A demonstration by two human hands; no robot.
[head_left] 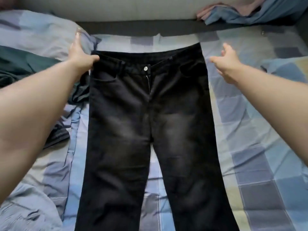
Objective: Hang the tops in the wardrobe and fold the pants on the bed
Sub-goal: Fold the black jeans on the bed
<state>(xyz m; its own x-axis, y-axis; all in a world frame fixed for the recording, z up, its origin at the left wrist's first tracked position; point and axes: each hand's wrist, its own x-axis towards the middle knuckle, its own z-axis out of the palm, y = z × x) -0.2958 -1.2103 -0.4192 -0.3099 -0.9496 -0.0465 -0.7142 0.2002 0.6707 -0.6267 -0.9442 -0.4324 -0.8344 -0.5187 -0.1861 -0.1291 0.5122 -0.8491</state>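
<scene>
Black jeans (150, 122) lie flat and face up on the checked blue bedsheet (250, 130), waistband far from me, both legs running toward me. The silver button (145, 68) is fastened. My left hand (81, 54) rests at the left corner of the waistband, thumb on the denim and fingers stretched out over the sheet. My right hand (228, 62) hovers just right of the waistband's right corner, fingers spread, not touching the jeans and holding nothing.
A dark green garment (25, 67) lies crumpled at the left, partly under the jeans' edge. A dark striped cloth (58, 132) shows under my left forearm. Pink and blue clothes (241, 12) are heaped at the back right against the pale headboard (116, 9).
</scene>
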